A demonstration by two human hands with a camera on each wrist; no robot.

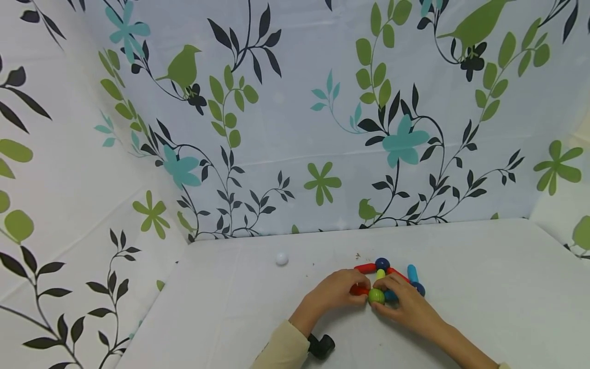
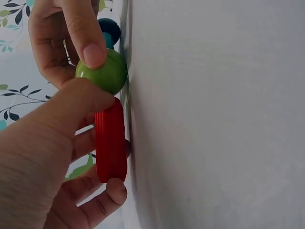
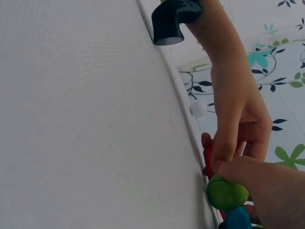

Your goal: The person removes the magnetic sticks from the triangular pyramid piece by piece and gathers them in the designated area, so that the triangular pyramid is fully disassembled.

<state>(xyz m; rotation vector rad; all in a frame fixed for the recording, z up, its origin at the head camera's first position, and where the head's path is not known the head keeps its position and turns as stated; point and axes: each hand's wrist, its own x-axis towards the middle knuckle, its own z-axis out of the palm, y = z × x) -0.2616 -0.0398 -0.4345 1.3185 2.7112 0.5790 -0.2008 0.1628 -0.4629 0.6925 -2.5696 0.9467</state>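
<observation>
My left hand (image 1: 338,288) grips a red rod (image 2: 110,140), thumb on one side and fingertips on the other, where it meets a green ball (image 1: 376,296). The right hand (image 1: 407,305) pinches that ball, its thumb (image 2: 94,55) against the surface. A blue rod (image 3: 237,218) joins the ball on the right. Behind the hands, a dark blue ball (image 1: 382,263) links a red rod (image 1: 365,268) at left, another red rod (image 1: 398,275) at right and a yellow-green rod (image 1: 380,274). A second dark blue ball (image 1: 418,288) touches a light blue rod (image 1: 412,273). Fingers hide some joints.
A white ball (image 1: 281,259) lies apart on the white table (image 1: 230,297), toward the back left. A black camera mount (image 1: 321,346) sits at the left wrist. Behind the table hangs a leaf-and-bird patterned cloth (image 1: 286,118).
</observation>
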